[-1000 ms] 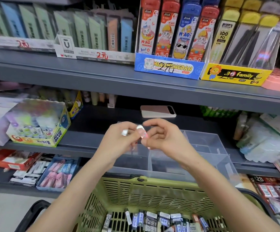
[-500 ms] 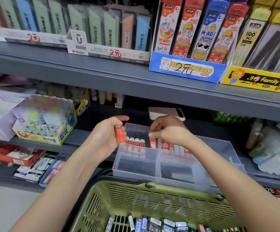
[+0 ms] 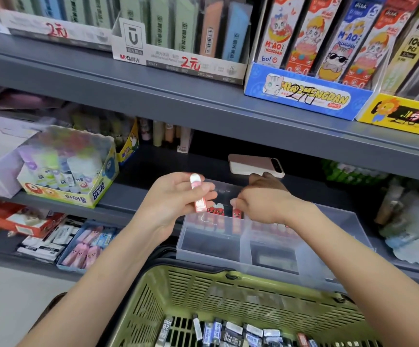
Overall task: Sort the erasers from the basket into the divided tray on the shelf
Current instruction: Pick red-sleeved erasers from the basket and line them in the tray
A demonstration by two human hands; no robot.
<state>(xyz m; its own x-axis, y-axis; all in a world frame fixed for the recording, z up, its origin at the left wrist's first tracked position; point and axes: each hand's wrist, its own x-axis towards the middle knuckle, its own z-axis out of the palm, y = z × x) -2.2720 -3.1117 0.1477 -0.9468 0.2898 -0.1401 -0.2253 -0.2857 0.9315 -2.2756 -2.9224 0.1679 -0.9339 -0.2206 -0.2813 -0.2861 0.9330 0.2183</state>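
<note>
Left hand (image 3: 176,200) raised higher, pinching 1 eraser (image 3: 194,182), right hand (image 3: 266,204) palm-down over tray (image 3: 211,247), grip unclear

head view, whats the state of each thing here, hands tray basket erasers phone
left hand: pinches an eraser
eraser: held up, not yet in the tray
right hand: fingers down at the back row, grip unclear
tray: on shelf, red erasers upright in back row
basket: below tray, loose erasers lying inside
phone: flat on shelf, camera side up
</note>
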